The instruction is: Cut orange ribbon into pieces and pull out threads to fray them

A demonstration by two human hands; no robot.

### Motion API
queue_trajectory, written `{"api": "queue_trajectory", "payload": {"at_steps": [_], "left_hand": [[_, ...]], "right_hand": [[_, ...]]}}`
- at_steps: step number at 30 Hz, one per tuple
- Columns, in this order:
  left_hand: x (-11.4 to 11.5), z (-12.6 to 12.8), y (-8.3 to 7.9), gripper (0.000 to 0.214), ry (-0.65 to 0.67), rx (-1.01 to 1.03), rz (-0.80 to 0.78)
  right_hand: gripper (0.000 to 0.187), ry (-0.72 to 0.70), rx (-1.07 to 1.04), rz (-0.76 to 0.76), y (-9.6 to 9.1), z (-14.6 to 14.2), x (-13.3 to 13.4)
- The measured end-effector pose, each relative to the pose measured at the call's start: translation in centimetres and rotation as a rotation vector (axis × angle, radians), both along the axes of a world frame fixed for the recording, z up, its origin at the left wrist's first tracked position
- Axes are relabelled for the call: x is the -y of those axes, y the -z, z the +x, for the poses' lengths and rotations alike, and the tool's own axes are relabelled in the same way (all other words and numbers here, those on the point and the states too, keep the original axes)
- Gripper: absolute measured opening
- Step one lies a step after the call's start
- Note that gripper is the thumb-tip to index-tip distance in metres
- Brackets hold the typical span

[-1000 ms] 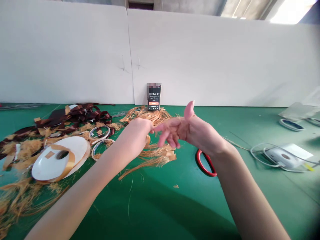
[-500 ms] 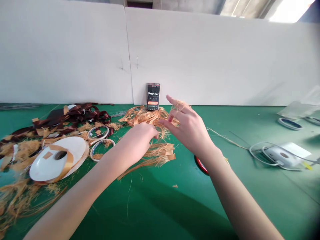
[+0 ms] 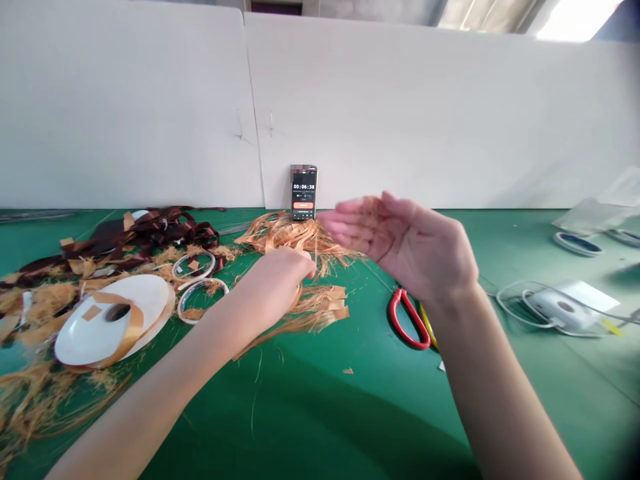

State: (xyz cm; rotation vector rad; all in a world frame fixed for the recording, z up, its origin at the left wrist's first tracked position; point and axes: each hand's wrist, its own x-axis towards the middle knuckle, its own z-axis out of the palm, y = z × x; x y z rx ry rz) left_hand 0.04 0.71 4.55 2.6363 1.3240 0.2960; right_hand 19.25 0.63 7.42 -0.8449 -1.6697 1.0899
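Note:
My left hand (image 3: 280, 275) is closed in a pinch over the frayed ribbon pieces (image 3: 327, 301). A thin tan strand (image 3: 315, 248) stands up at its fingertips; most of what it grips, apparently a frayed ribbon piece, is hidden behind the hand. To the right, my right hand (image 3: 407, 243) hovers with its palm turned towards me and its fingers stretched out. Fine loose threads (image 3: 384, 233) cling across that palm and fingers. Behind both hands lies a heap of orange-tan frayed ribbon (image 3: 295, 233), in front of an upright phone (image 3: 304, 193) showing a timer.
Scissors with a red handle (image 3: 407, 320) lie below my right wrist. On the left are a white ribbon spool (image 3: 80, 337), ring-shaped rolls (image 3: 184, 308), dark brown ribbon (image 3: 165, 230) and tangled fibres. A white corded device (image 3: 575, 308) sits right. A white panel (image 3: 400, 113) stands behind.
My right hand has moved right and rolled over, turning its palm into view and uncovering the red scissor handle. The left hand stays pinched in nearly the same place.

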Motion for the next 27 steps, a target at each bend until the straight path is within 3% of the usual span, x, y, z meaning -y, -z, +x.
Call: {"api": "queue_trajectory", "payload": {"at_steps": [1, 3, 5, 7, 9, 11, 12, 15, 19, 22, 24, 27], "left_hand": [[0.1, 0.1, -0.1, 0.044, 0.007, 0.004, -0.009], [0.2, 0.1, -0.2, 0.047, 0.016, 0.013, -0.023], [0.3, -0.1, -0.1, 0.046, 0.038, 0.022, -0.020], [0.2, -0.4, 0.0, 0.043, 0.071, 0.035, -0.008], [0.2, -0.6, 0.2, 0.042, 0.104, 0.059, 0.008], [0.2, -0.6, 0.2, 0.043, 0.109, 0.069, 0.012], [0.2, -0.6, 0.2, 0.043, 0.103, 0.064, 0.010], [0.3, -0.5, -0.1, 0.045, 0.058, 0.005, -0.019], [0.3, -0.2, -0.3, 0.042, 0.038, -0.041, -0.049], [0.1, -0.1, 0.0, 0.036, 0.047, -0.078, -0.022], [0.0, -0.2, 0.4, 0.036, 0.047, -0.100, -0.001], [-0.2, -0.4, 0.9, 0.041, 0.072, -0.023, 0.036]], "right_hand": [[0.042, -0.013, -0.007, 0.039, 0.3, -0.3, 0.0], [0.048, -0.048, 0.049, 0.129, 1.0, -0.9, -0.2], [0.062, -0.038, 0.222, 0.264, 1.8, -1.3, -0.5], [0.064, 0.046, 0.459, 0.443, 2.4, -1.4, -0.8], [0.052, 0.137, 0.666, 0.595, 2.9, -1.3, -1.1], [0.022, 0.197, 0.761, 0.642, 3.0, -1.3, -1.3], [0.010, 0.212, 0.754, 0.624, 2.9, -1.3, -1.3], [0.042, 0.220, 0.580, 0.433, 2.3, -1.4, -1.0], [0.059, 0.098, 0.257, 0.060, 1.1, -1.3, -0.2], [0.071, -0.057, 0.067, -0.128, 0.1, -0.7, 0.1], [0.080, -0.110, 0.056, -0.215, -0.6, -0.2, 0.3], [0.085, -0.047, 0.126, -0.200, -1.1, 0.3, 0.6]]}}
